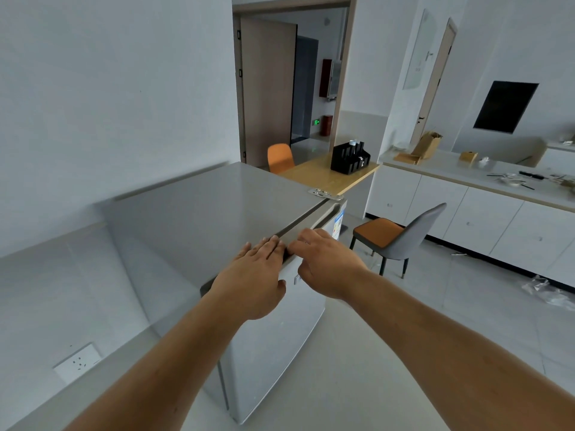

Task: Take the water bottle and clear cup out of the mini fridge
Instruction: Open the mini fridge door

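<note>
Silver-grey mini fridge (pixel 202 219): stands upright on the floor with its left side close to the white wall. Its flat top fills the middle of the view, and both hands are at its near front edge.
Fridge facing: the front looks toward the lower right of the view. The top front edge runs on a slant from the hands up and right to the hinge.
Door (pixel 280 337): lies against the body along a dark seam under the top, so the inside does not show. It is tall and upright.
Wooden worktop (pixel 311 178): behind the fridge, carrying a black organiser (pixel 348 158).
Grey chair (pixel 404 234): orange seat, on the floor to the right of the fridge and apart from it.
Left hand (pixel 252 281): palm down on the fridge top.
Left fingers (pixel 270 244): straight and pressed together, with the tips at the seam above the door.
Right hand (pixel 326 262): just beside the left hand, at the door's upper edge.
Right fingers (pixel 314 236): curled over the top of the door, with the thumb at the seam nearly touching the left fingertips.
Hinge (pixel 325 194): a metal plate at the far right corner of the top.
</note>
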Action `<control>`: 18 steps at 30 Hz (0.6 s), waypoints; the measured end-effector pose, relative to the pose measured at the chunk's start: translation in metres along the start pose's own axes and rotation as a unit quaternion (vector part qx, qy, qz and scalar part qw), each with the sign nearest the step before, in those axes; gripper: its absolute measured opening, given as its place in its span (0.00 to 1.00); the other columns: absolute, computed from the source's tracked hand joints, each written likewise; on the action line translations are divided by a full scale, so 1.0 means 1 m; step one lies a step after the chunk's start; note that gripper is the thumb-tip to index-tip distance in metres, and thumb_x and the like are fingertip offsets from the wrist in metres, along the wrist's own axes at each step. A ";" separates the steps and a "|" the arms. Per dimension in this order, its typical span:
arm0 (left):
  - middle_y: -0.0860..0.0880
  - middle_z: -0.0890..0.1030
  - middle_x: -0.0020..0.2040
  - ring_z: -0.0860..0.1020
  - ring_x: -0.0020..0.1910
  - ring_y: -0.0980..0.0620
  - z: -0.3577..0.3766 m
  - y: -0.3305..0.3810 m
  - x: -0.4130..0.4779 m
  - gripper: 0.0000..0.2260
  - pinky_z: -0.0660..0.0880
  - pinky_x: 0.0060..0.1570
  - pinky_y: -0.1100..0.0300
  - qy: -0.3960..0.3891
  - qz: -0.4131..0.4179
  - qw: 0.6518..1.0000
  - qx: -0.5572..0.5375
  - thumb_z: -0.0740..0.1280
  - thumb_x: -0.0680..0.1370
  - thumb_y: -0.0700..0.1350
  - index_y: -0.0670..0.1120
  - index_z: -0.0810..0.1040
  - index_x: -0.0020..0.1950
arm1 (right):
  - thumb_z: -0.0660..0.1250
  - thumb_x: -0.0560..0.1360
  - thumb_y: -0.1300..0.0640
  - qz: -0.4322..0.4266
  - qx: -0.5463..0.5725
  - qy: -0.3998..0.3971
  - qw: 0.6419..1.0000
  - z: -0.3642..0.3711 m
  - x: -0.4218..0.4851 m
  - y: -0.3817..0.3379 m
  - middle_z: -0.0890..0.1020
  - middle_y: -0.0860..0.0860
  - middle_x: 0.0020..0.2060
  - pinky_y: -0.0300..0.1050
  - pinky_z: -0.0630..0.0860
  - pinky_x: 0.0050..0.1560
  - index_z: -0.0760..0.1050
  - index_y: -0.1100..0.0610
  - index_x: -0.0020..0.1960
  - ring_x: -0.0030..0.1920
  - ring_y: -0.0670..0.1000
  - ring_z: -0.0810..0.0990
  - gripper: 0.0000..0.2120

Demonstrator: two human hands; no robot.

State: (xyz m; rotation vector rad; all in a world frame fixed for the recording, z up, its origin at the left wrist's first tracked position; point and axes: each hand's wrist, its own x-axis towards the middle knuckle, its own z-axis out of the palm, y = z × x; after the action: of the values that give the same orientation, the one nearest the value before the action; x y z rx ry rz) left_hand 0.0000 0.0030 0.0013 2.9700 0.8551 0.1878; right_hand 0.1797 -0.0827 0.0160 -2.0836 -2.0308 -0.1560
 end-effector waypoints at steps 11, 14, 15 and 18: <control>0.58 0.51 0.86 0.56 0.83 0.52 -0.004 0.039 0.001 0.38 0.65 0.73 0.52 -0.031 -0.011 0.991 -0.129 0.61 0.77 0.60 0.56 0.51 0.85 | 0.59 0.78 0.61 -0.001 0.011 0.021 1.000 -0.009 -0.023 0.028 0.75 0.43 0.51 0.46 0.76 0.55 0.79 0.46 0.60 0.55 0.46 0.70 0.17; 0.59 0.50 0.85 0.55 0.83 0.52 -0.003 0.050 0.007 0.42 0.62 0.77 0.48 -0.051 -0.004 0.987 -0.150 0.61 0.75 0.67 0.58 0.50 0.85 | 0.59 0.79 0.61 0.002 0.011 0.021 1.000 -0.016 -0.033 0.035 0.76 0.43 0.51 0.46 0.75 0.56 0.80 0.46 0.60 0.56 0.46 0.71 0.17; 0.61 0.51 0.85 0.55 0.83 0.52 -0.003 0.053 0.009 0.42 0.63 0.77 0.47 -0.059 -0.001 0.985 -0.161 0.61 0.74 0.69 0.60 0.50 0.84 | 0.59 0.79 0.60 0.004 0.009 0.021 1.000 -0.018 -0.038 0.038 0.77 0.43 0.51 0.46 0.75 0.56 0.80 0.46 0.59 0.57 0.46 0.71 0.17; 0.62 0.50 0.85 0.54 0.83 0.52 -0.002 0.064 0.019 0.41 0.60 0.77 0.45 -0.080 0.017 0.985 -0.154 0.57 0.74 0.74 0.63 0.50 0.83 | 0.58 0.79 0.59 0.018 0.005 0.022 1.000 -0.025 -0.054 0.049 0.77 0.43 0.51 0.47 0.75 0.56 0.81 0.46 0.57 0.57 0.46 0.72 0.16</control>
State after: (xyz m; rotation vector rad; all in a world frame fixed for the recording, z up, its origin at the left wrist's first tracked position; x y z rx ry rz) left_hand 0.0492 -0.0414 0.0106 2.6693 0.6861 0.0732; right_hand 0.2291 -0.1416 0.0235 -2.0899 -1.9643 -0.1847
